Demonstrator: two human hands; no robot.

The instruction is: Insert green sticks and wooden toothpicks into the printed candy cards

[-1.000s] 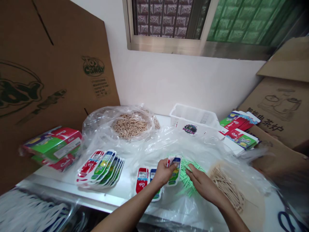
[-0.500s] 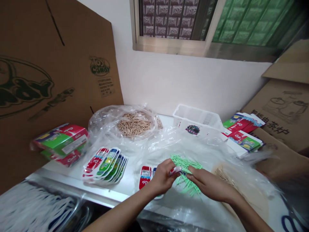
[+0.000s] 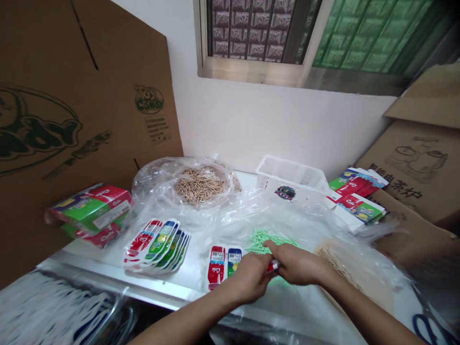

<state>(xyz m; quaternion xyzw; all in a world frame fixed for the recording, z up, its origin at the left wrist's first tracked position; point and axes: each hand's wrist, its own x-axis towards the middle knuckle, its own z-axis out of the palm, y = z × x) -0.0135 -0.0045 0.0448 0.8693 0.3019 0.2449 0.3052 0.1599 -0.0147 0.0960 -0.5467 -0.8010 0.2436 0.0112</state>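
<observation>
My left hand is closed round a small red and white printed packet, mostly hidden by the fingers. From the other side my right hand meets it, its fingers bent at the packet's end; whether they pinch something else is hidden. Behind both hands lies a loose pile of light green sticks on clear plastic. Left of them are flat red and blue-green cola-style packs, partly covered by my left forearm. Farther left a fanned stack of similar packs rests on the white table.
A clear bag of brown sticks sits at the back, beside a white plastic basket. Printed boxes stand at left, more printed cartons at right. Large cardboard boxes flank the table. Blue-handled scissors lie lower right.
Both hands have come lower and closer together, nearly touching round the packet. My left hand has shifted slightly right, uncovering more of the flat packs.
</observation>
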